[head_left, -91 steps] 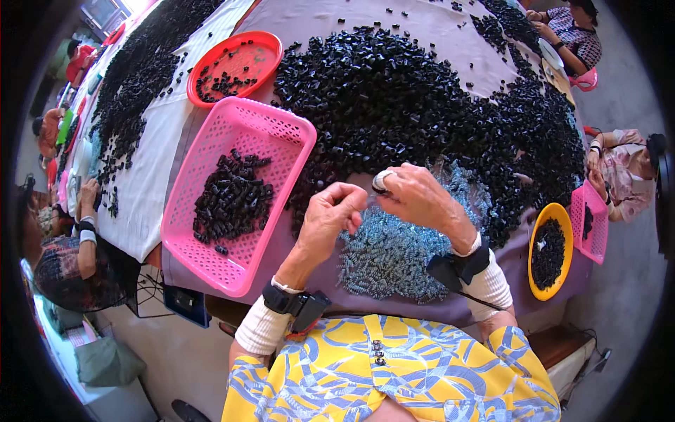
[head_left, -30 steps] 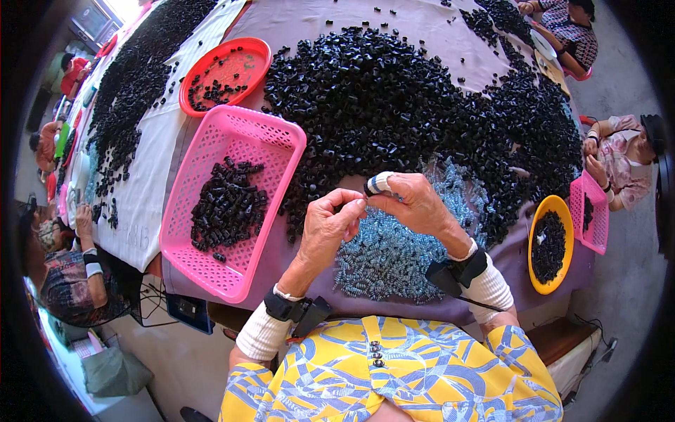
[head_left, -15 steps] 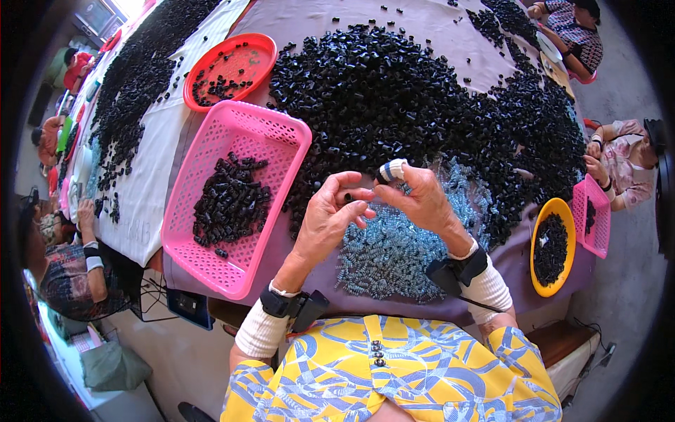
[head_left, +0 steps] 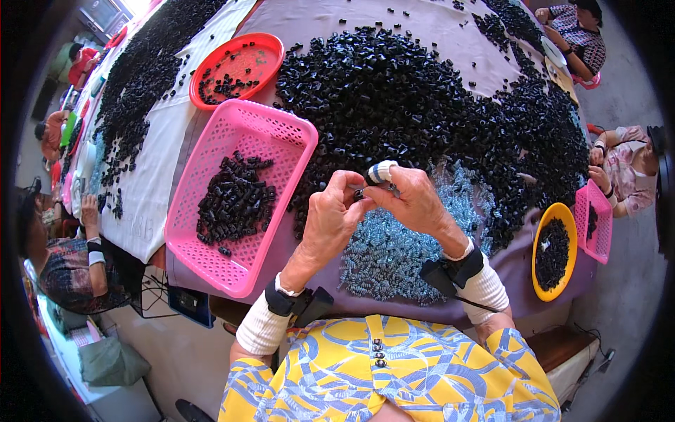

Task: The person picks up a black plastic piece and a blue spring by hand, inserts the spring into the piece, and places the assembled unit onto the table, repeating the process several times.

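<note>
My left hand (head_left: 329, 218) pinches a small black plastic piece (head_left: 358, 194) between thumb and fingers. Meeting it at the fingertips is my right hand (head_left: 411, 199), its fingers closed against the same piece; whether they hold a spring is too small to make out. A white and blue striped cloth sleeve (head_left: 382, 171) covers one right finger. Below the hands lies a pile of small metal springs (head_left: 394, 257). Beyond them spreads a big heap of black plastic pieces (head_left: 380, 91). Left of my left hand stands a pink basket (head_left: 184, 257) with black pieces in it.
A red round tray (head_left: 271, 53) with a few black pieces sits behind the pink basket. At right are a yellow bowl (head_left: 571, 257) of black pieces and a smaller pink basket (head_left: 601, 243). Several people work around the table, one person (head_left: 626, 169) close at right.
My hands have come together: the black piece, held in the left fingers before, now sits between both hands' fingertips. The view has shifted slightly.
</note>
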Available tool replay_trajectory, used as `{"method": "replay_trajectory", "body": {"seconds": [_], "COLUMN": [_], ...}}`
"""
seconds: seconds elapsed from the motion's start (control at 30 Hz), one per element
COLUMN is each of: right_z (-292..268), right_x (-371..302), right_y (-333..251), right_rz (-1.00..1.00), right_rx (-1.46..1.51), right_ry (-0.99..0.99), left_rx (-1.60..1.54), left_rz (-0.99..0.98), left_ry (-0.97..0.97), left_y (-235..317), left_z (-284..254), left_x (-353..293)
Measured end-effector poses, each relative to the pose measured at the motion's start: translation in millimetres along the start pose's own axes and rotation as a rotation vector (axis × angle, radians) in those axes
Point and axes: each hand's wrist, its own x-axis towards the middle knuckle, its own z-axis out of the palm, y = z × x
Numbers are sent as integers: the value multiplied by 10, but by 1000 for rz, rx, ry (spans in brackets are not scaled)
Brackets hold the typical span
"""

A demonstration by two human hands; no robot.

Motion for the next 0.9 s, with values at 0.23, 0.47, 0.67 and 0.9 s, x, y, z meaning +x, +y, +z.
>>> {"method": "replay_trajectory", "body": {"seconds": [0.23,0.47,0.67,0.9], "right_z": [-37,-98,-66,-65], "right_x": [13,35,15,7], "right_y": [-2,-38,6,16], "right_rz": [15,29,13,63], "right_rx": [40,-49,-21,37], "right_ry": [-45,-39,-40,-14], "left_rx": [124,173,79,-29], "left_rz": [45,101,170,88], "left_ry": [22,-10,16,-13], "left_y": [-48,-18,-31,-49], "left_z": [-2,-20,-17,12], "left_x": [18,36,44,16]}}
